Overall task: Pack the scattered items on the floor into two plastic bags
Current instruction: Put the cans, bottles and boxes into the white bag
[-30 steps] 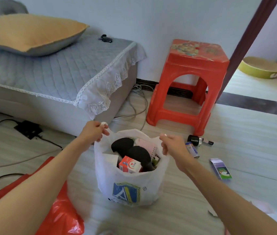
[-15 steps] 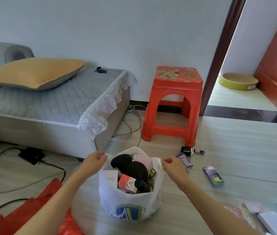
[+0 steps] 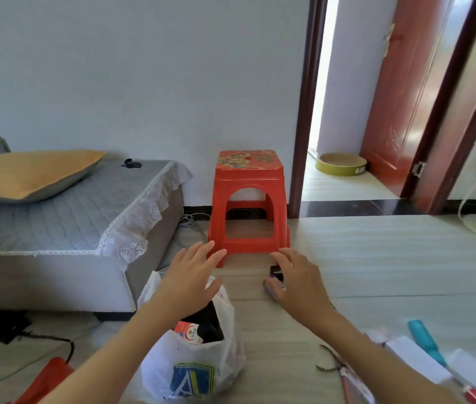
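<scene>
Both hands have let go of the white bag [image 3: 193, 371] – left hand [image 3: 193, 275] spread open above it, right hand [image 3: 295, 282] closing on the small dark bottle [image 3: 276, 272] on the floor, so that's next in.

White plastic bag [image 3: 190, 371] with blue-yellow emblem, red stool [image 3: 249, 205] with floral top, quilted grey bedcover [image 3: 65, 217], orange pillow [image 3: 31, 173]

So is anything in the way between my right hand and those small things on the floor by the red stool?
Nothing visible. Your right hand is already over the small dark items in front of the red stool, fingers reaching down. The hand covers part of them, so contact is unclear.
</scene>
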{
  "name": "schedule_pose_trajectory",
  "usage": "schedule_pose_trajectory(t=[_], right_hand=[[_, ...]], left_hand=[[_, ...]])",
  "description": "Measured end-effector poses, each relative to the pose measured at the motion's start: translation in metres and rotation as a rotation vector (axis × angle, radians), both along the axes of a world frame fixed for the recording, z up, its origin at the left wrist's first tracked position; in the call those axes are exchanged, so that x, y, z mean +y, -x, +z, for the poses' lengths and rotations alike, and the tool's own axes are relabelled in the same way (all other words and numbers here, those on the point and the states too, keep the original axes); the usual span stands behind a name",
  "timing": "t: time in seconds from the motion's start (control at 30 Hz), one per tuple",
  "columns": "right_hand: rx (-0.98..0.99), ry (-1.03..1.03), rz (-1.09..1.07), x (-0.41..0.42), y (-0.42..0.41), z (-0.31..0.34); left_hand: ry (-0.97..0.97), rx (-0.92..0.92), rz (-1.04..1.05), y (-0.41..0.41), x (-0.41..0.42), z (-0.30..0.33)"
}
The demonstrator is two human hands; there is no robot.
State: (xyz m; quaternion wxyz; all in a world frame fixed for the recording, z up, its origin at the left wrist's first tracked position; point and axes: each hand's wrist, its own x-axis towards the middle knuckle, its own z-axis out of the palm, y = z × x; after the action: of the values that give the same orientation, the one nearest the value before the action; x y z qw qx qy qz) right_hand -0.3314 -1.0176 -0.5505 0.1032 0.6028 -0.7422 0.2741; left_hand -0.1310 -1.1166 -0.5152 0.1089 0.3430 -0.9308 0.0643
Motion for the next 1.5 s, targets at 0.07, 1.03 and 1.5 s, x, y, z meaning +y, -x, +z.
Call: schedule_pose_trajectory(t=[0.07,1.03,1.5], right_hand=[[0.07,-0.017,-0.044,0.031,0.012,0.007],[-0.271,-0.623,-0.524,0.223,0.181,-0.155],[-0.436,-0.822,-0.565,0.172,0.213,-0.322]], left_hand=[[-0.021,-0.002,-0.082,0.028,0.02,0.008],[-0.513,-0.273,-0.314,0.254,0.157,-0.174],[-0.757,-0.483,-0.522,0.278,0.179,-0.349]])
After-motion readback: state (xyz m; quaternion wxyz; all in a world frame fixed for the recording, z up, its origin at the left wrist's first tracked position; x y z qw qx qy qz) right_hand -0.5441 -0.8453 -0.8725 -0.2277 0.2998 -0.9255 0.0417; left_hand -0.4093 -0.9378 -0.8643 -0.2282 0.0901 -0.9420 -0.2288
